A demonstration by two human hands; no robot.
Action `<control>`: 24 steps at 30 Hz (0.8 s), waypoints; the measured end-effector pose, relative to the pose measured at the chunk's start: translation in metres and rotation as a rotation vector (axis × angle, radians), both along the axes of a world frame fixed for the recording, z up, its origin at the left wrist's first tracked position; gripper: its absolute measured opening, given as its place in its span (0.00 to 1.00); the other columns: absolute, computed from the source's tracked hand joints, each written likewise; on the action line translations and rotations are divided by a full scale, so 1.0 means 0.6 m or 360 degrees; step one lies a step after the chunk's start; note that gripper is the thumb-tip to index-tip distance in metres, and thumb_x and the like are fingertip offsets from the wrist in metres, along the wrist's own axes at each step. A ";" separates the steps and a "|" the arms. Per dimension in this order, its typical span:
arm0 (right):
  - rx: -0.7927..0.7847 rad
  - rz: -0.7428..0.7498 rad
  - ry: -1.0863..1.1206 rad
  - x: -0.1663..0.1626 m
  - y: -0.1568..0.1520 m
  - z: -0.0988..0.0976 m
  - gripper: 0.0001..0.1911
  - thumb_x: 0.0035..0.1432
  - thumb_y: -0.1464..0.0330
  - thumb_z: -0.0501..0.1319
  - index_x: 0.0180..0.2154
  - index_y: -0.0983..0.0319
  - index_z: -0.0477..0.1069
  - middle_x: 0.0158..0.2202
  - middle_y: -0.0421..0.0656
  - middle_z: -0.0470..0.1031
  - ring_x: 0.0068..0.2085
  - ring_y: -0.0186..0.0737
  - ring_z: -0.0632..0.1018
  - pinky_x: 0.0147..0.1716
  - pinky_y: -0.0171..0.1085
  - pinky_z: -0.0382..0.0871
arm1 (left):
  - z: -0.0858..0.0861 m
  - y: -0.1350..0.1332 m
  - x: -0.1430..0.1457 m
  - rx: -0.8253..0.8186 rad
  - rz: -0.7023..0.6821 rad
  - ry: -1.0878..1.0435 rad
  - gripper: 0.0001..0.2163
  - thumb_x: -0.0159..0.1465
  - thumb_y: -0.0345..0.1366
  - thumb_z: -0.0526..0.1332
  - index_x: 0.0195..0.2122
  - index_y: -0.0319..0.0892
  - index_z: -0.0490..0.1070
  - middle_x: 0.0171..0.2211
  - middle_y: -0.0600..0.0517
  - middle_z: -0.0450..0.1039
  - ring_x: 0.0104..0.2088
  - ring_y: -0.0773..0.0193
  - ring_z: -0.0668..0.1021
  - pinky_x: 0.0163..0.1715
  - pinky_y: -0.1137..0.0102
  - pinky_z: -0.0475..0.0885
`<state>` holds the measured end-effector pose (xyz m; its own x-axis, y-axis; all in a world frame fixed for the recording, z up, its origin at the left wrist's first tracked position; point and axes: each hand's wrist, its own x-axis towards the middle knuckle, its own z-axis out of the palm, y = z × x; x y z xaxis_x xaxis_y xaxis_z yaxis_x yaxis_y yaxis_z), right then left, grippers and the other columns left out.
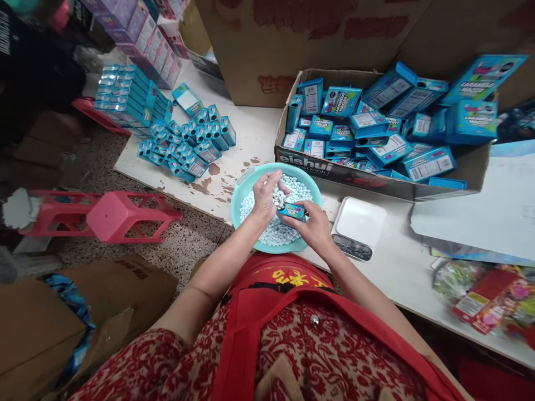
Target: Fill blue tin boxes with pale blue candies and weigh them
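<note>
A light green basin (234, 209) full of small pale candies (297, 188) stands at the table's front edge. Over it, my left hand (264, 196) is cupped around a handful of white candies (278, 197), close against the end of a small blue candy box (291, 211). My right hand (316, 225) grips that box from the right, thumb and fingers on its sides. The box lies tilted on its side above the candies, its label facing up. My left fingers partly hide its opening.
A carton (334, 175) of blue boxes stands behind right. Small blue boxes (184, 142) cluster at left, near stacked purple boxes (144, 36). A white scale (360, 220) sits right of the basin. A pink stool (112, 217) and cardboard box (125, 301) are at lower left.
</note>
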<state>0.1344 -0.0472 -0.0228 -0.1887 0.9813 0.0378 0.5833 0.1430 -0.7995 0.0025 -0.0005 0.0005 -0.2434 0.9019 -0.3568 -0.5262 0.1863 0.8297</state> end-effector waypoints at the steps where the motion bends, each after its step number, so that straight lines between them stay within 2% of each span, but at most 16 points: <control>1: 0.0005 0.0004 0.0010 0.000 0.001 0.001 0.18 0.50 0.55 0.64 0.39 0.59 0.71 0.36 0.45 0.76 0.39 0.48 0.74 0.39 0.43 0.66 | 0.002 0.000 0.000 -0.0010 0.0003 0.0007 0.13 0.53 0.44 0.65 0.24 0.41 0.65 0.17 0.59 0.63 0.19 0.70 0.72 0.23 0.73 0.68; 4: 0.0051 0.0001 0.0016 -0.001 0.001 0.002 0.17 0.51 0.56 0.64 0.39 0.59 0.71 0.37 0.45 0.76 0.40 0.48 0.74 0.39 0.43 0.66 | 0.006 -0.002 -0.002 -0.0031 0.0017 0.0001 0.15 0.53 0.45 0.65 0.23 0.41 0.64 0.17 0.58 0.63 0.18 0.71 0.72 0.23 0.72 0.68; 9: 0.0118 -0.0001 0.0049 -0.002 -0.001 0.003 0.17 0.50 0.57 0.66 0.40 0.59 0.71 0.36 0.44 0.76 0.40 0.47 0.74 0.39 0.43 0.66 | 0.008 -0.007 -0.002 -0.0018 -0.0021 0.0114 0.14 0.56 0.47 0.63 0.27 0.40 0.68 0.15 0.59 0.63 0.16 0.72 0.70 0.20 0.74 0.65; 15: 0.0098 -0.0015 0.0050 -0.004 -0.004 0.003 0.16 0.51 0.58 0.66 0.40 0.59 0.71 0.37 0.45 0.76 0.40 0.48 0.73 0.39 0.44 0.66 | 0.011 -0.007 -0.001 -0.0003 -0.0012 0.0143 0.13 0.54 0.44 0.64 0.26 0.40 0.66 0.18 0.58 0.65 0.18 0.72 0.71 0.19 0.75 0.65; 24: 0.0044 0.0024 0.0025 -0.009 0.000 0.006 0.15 0.50 0.61 0.67 0.40 0.57 0.71 0.37 0.43 0.75 0.40 0.48 0.73 0.40 0.44 0.66 | 0.009 -0.008 -0.002 0.0062 -0.0046 0.0196 0.11 0.57 0.42 0.63 0.27 0.40 0.67 0.14 0.58 0.64 0.16 0.71 0.70 0.21 0.74 0.65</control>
